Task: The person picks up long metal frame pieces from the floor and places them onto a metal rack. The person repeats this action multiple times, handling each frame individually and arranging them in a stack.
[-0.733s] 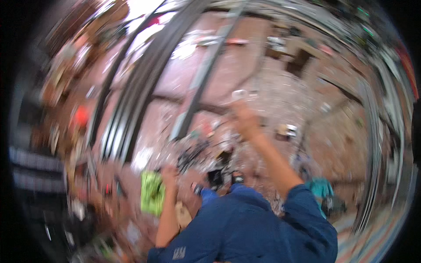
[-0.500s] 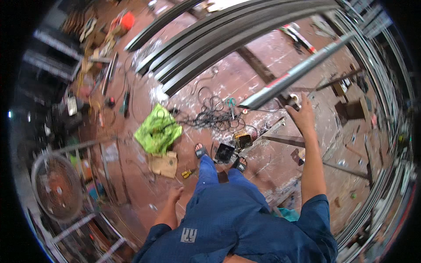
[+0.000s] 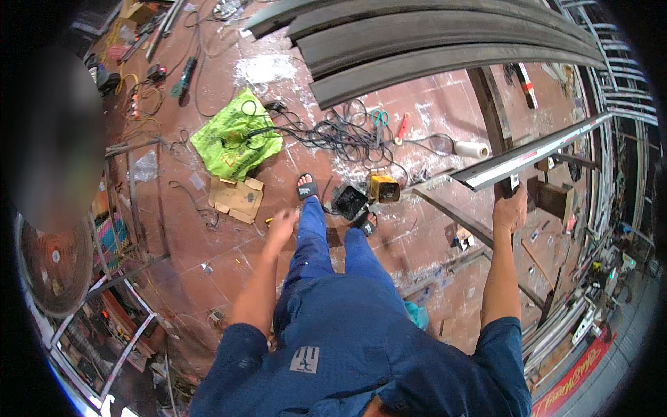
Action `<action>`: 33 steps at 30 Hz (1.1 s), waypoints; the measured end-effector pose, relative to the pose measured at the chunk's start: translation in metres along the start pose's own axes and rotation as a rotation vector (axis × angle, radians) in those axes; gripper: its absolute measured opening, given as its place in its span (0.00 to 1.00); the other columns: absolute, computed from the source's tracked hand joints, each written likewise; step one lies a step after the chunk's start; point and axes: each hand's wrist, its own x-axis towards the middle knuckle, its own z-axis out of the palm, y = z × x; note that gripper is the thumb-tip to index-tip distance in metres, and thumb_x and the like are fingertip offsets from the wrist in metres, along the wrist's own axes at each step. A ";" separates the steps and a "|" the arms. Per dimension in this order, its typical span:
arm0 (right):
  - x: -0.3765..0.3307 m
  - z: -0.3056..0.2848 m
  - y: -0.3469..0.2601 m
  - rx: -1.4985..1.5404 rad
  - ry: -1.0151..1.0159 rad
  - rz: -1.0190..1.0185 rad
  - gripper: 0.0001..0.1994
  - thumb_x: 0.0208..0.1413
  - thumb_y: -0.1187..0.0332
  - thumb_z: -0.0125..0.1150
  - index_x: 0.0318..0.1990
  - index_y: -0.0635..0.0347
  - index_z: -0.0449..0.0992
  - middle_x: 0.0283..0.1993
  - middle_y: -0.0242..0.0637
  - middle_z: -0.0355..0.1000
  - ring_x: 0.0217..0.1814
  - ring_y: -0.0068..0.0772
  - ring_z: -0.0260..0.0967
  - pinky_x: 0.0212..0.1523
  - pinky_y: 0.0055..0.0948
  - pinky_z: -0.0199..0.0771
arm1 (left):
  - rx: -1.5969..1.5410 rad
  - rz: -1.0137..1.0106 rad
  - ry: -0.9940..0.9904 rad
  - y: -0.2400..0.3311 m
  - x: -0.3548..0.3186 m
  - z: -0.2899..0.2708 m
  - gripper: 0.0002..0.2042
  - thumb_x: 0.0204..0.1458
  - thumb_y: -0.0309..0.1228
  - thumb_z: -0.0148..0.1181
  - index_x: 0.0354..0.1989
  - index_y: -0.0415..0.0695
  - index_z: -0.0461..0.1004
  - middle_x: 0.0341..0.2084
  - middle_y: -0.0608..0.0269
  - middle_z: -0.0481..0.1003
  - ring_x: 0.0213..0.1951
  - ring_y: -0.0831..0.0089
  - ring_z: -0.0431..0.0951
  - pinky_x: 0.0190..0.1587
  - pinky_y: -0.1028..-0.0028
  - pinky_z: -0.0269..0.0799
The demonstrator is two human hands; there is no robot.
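Observation:
My right hand (image 3: 512,210) is closed, fingers curled round a small dark-and-white piece (image 3: 514,182) whose kind I cannot make out. It sits just below a long metal bar (image 3: 535,151), which slants across the right side on top of a dark steel beam (image 3: 490,111). Whether the hand touches the bar is unclear. My left hand (image 3: 283,226) hangs beside my left leg, fingers loosely bent and somewhat blurred, with nothing visible in it. A yellow item just behind it is mostly hidden.
Several dark metal profiles (image 3: 445,42) lie ahead. Tangled black cables (image 3: 340,135), a green plastic bag (image 3: 240,135), flattened cardboard (image 3: 236,199), a black container (image 3: 349,201), a yellow container (image 3: 384,187) and a white roll (image 3: 472,149) are on the tiled floor. A round fan (image 3: 55,267) stands left.
My right hand has gone from spread fingers to a closed grip below the bar. My left hand has come forward beside my leg. The view has shifted.

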 end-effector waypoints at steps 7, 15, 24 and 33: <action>-0.015 0.027 0.015 -0.024 0.096 -0.015 0.32 0.58 0.45 0.71 0.64 0.53 0.76 0.55 0.46 0.80 0.56 0.57 0.78 0.54 0.52 0.77 | 0.000 0.117 -0.147 0.204 0.103 -0.006 0.21 0.64 0.45 0.65 0.52 0.38 0.83 0.40 0.56 0.85 0.36 0.72 0.83 0.40 0.66 0.78; -0.006 0.022 0.009 0.012 0.148 -0.062 0.37 0.56 0.38 0.71 0.65 0.54 0.76 0.53 0.47 0.80 0.54 0.57 0.78 0.52 0.52 0.77 | -0.490 -0.445 -0.152 0.087 0.062 0.008 0.17 0.65 0.46 0.65 0.48 0.44 0.78 0.32 0.64 0.82 0.29 0.69 0.81 0.34 0.66 0.76; -0.012 0.013 0.003 0.007 0.126 -0.110 0.37 0.59 0.40 0.71 0.67 0.56 0.75 0.57 0.49 0.79 0.58 0.56 0.78 0.55 0.51 0.78 | -0.672 -0.744 -0.270 -0.004 -0.104 0.145 0.20 0.66 0.49 0.64 0.52 0.44 0.78 0.35 0.63 0.82 0.34 0.69 0.83 0.37 0.66 0.80; -0.001 0.028 0.031 0.089 0.040 -0.108 0.31 0.62 0.54 0.69 0.68 0.63 0.74 0.68 0.52 0.74 0.69 0.59 0.72 0.69 0.46 0.70 | -0.252 -0.315 -0.399 -0.083 -0.050 0.203 0.14 0.61 0.44 0.69 0.43 0.46 0.84 0.30 0.66 0.82 0.30 0.75 0.79 0.34 0.67 0.77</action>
